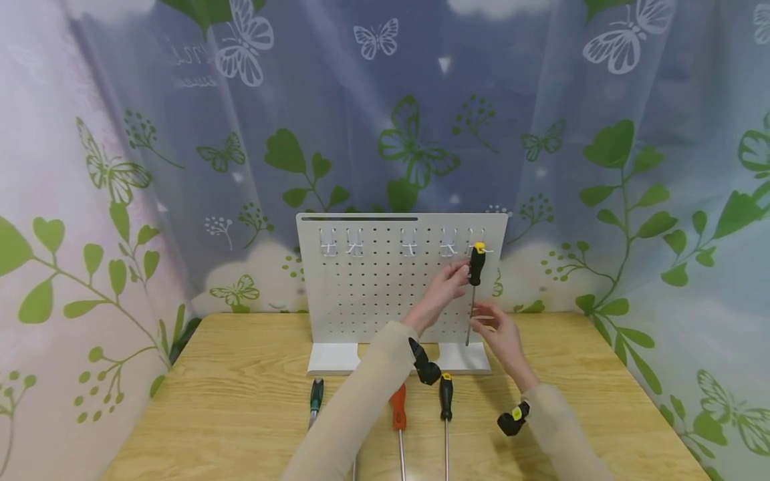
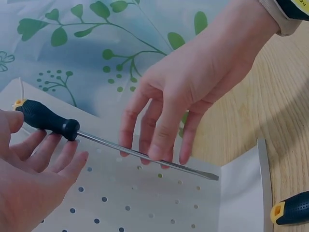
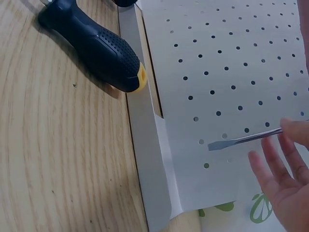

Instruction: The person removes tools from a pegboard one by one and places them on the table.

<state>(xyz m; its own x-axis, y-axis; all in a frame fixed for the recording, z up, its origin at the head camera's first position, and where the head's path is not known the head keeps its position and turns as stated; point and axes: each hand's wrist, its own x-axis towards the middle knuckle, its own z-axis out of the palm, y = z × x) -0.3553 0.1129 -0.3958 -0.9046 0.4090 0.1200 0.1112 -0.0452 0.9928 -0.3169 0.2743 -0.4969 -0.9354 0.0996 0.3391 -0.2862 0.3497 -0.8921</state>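
Observation:
A black-handled screwdriver (image 1: pixel 476 267) with a yellow end stands nearly upright before the pegboard's right side, its end at a wire hook (image 1: pixel 486 250). My left hand (image 1: pixel 446 288) holds the handle lightly, thumb near the yellow end and fingertips along its side in the left wrist view. Lower down, my right hand (image 1: pixel 498 334) pinches the steel shaft (image 2: pixel 111 145) between thumb and fingers. The flat tip (image 3: pixel 221 144) sticks out past the right fingers, in front of the white pegboard (image 1: pixel 373 287).
More hooks (image 1: pixel 409 244) line the pegboard's top. On the wooden table (image 1: pixel 240 381) lie a green-and-black screwdriver (image 1: pixel 316 394), a red-handled one (image 1: pixel 398 409) and another black-and-yellow one (image 1: pixel 446 397). My left forearm crosses above them. A patterned curtain (image 1: pixel 361 100) hangs behind the board.

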